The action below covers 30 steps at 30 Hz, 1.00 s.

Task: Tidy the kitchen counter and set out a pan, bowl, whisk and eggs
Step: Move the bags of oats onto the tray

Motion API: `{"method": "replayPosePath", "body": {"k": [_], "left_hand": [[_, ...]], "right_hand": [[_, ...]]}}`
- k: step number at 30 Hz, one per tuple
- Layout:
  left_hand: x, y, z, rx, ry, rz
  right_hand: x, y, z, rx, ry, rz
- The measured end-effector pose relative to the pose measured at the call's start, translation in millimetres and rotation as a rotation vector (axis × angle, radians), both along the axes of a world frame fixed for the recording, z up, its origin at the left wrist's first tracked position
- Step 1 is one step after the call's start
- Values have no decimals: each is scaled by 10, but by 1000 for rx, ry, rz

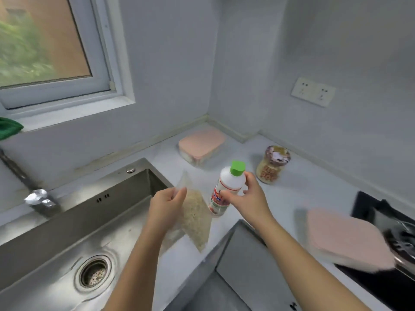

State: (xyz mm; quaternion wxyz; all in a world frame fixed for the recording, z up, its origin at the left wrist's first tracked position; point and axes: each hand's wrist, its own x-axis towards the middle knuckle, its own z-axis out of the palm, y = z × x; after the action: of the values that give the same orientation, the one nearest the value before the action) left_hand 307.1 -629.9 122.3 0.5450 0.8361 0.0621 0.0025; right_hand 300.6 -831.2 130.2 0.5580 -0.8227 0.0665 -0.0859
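Head view: left grip (167, 205) pinches the top of a clear grain bag (195, 218) at the right edge of the sink (67, 221). Right grip (249, 198) is clamped round the white bottle (226, 187), green cap, tilted, just beside the bag over the desk (292, 191); base contact unclear. Jar (272, 164) and pink-lidded box (202, 142) stand near the back corner.

There were 2 hands: the left hand (167, 203) pinched 1 bag of grain (196, 217), the right hand (249, 198) gripped 1 white bottle (226, 185). Beyond that grip stood 1 jar (272, 164) and 1 pink-lidded box (202, 142); right of it lay the 2nd pink-lidded box (345, 236). Left of both grips, 1 sink (67, 221).
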Motion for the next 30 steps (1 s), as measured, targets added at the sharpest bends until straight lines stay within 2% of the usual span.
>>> {"method": "replayPosePath", "body": {"k": [8,13,24,27,30], "left_hand": [[-935,-1777,105,3,-56,-330],[-1732,-2945,118,-7,-40,-567],[-2840,-4951,287,95,-124,-998],[-3174,-5644,291,50,-113,-1169],[-3419,-6110,337,10,-108,-1246]], "right_hand": [[-1553,-1665,97,-100,-2,-272],[-2739,-2666,135,-67,16,-467],[-4535,-4052,164,-60,47,-914],[-5026,-4514,102,-60,54,-1051],[-5328,-4868,63,-65,74,-1138]]}}
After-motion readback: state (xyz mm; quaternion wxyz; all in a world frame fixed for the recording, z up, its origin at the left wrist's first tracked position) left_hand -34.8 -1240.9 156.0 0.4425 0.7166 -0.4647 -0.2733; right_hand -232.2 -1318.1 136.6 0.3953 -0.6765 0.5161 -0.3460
